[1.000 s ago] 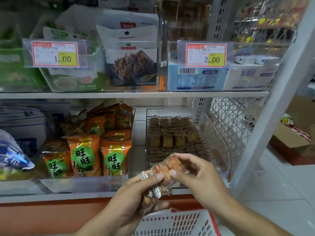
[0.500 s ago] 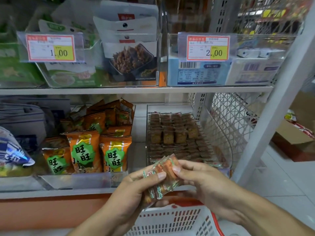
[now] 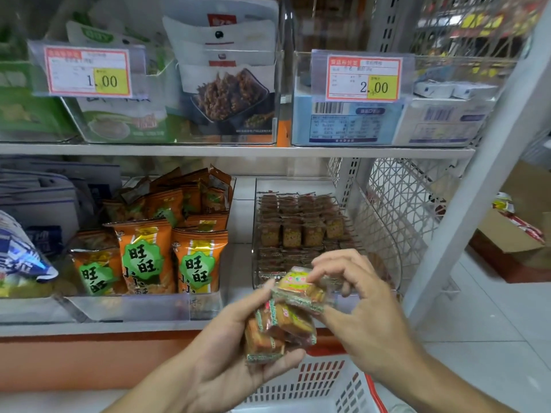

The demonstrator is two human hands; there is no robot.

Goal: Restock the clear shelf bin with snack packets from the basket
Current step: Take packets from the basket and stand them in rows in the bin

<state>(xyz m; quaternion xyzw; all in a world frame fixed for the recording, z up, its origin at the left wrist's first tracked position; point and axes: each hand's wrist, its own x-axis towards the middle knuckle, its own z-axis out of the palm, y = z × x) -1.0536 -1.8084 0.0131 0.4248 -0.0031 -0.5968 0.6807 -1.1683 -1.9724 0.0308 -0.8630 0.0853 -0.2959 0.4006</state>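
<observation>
head view
shelf (image 3: 232,150): white store rack, two tiers, tagged 1.00 and 2.00
bin (image 3: 387,234): clear, lower tier right, part filled with rows of brown packets
left hand (image 3: 226,350): cupped a stack of packets (image 3: 280,326)
right hand (image 3: 363,296): pinched the top packet (image 3: 298,286), just in front of bin
basket (image 3: 316,383): white, red rim, below hands

Dim, even light; blurred, perhaps warped edges
</observation>
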